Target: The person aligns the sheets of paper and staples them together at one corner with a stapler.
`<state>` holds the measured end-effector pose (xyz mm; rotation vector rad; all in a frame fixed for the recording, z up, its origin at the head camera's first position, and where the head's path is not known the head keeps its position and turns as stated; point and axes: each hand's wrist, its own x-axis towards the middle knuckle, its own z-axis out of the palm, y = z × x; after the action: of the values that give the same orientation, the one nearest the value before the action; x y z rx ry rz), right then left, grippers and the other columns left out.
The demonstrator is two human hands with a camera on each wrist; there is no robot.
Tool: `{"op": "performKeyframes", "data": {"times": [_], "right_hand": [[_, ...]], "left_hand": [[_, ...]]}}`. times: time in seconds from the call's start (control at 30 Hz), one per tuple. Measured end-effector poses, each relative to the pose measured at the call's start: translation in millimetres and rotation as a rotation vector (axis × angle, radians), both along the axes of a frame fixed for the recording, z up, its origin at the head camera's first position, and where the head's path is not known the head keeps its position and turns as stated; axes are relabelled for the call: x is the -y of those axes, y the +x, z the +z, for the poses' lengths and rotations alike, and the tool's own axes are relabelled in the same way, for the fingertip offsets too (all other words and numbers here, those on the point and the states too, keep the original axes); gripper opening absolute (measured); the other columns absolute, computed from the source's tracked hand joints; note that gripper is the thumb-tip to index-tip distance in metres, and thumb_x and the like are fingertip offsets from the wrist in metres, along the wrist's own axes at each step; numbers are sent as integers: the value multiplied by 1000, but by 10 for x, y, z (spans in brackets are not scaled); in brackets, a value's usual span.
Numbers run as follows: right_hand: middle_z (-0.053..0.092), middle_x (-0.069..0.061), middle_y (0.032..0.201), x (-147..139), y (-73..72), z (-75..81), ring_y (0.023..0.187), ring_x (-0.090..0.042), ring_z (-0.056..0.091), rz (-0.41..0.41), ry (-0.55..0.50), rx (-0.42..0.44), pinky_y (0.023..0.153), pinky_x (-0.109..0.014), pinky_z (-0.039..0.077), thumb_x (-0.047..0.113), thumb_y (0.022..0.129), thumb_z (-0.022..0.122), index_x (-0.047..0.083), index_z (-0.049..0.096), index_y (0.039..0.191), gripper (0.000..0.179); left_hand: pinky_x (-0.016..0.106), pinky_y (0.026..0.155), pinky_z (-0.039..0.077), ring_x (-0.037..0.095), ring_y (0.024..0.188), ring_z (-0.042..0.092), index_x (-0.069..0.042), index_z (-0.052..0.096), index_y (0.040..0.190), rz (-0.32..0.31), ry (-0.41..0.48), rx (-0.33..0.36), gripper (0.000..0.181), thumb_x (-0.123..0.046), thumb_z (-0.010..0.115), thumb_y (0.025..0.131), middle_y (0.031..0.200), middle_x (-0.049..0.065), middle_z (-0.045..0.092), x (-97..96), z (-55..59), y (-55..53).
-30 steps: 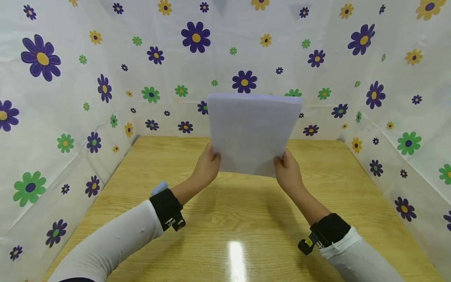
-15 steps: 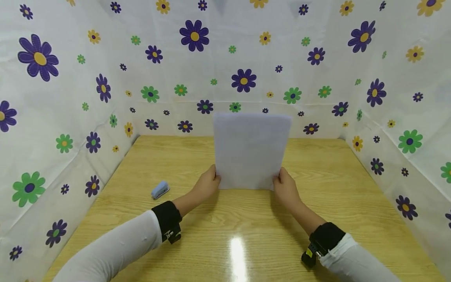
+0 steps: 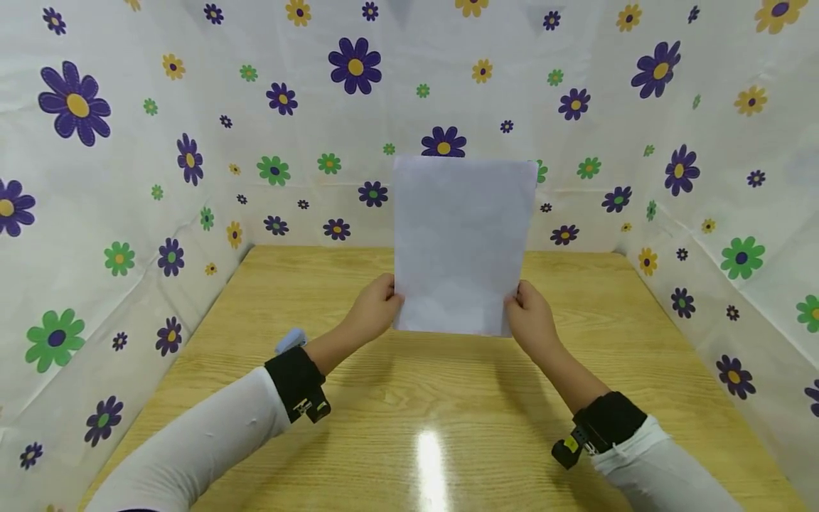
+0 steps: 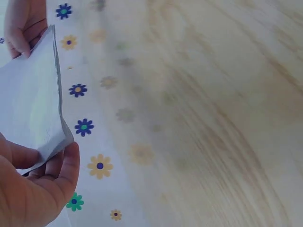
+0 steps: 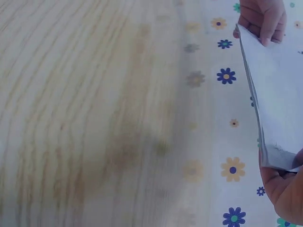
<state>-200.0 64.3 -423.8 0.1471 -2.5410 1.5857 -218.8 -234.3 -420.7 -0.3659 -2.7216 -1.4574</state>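
Observation:
A stack of white paper (image 3: 462, 242) stands upright in the air over the wooden table, blank side facing me in the head view. At its lower left edge my left hand (image 3: 373, 311) grips it, thumb in front and fingers behind. My right hand (image 3: 534, 321) pinches the lower right edge the same way. Both wrist views show the bottom edge of the paper (image 4: 35, 101) as several sheets in layers, slightly fanned at the left-hand corner. A small light-blue stapler (image 3: 291, 340) lies on the table, partly hidden behind the left wrist strap.
The wooden table (image 3: 409, 398) spreads beneath both arms. White cloth (image 3: 256, 128) printed with flowers walls it in at the back and both sides. Black straps with small cameras (image 3: 569, 449) ride on each wrist.
Both hands lowered the paper stack toward the table, then lifted it again. Its top edge, thick and visible a second ago, now looks thin as the stack stands more squarely toward me.

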Motion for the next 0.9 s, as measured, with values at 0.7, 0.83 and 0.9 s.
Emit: {"op": "performKeyframes", "data": {"times": [0.7,0.83,0.9], "right_hand": [[57,-29,138,-144,-27,-194,109,-24,65,178,-125,518,86,-37,59,7,104,49,-13,44,146,47],[66,-20,112,-174,-15,-258,90,-18,67,198,-135,566,78,-34,59,5,102,52,-10,59,121,25],[65,-12,99,-178,-14,-282,82,-15,65,199,-159,590,73,-31,58,4,100,54,-6,59,104,12]], "left_hand": [[32,65,60,21,77,69,6,60,110,49,287,546,15,-4,64,99,97,16,67,125,-258,60],[33,64,59,21,75,68,4,57,107,41,320,649,13,-2,64,98,91,13,68,139,-304,89],[33,65,58,21,74,68,3,58,107,30,329,681,12,-1,64,97,88,11,69,152,-316,103]]}}
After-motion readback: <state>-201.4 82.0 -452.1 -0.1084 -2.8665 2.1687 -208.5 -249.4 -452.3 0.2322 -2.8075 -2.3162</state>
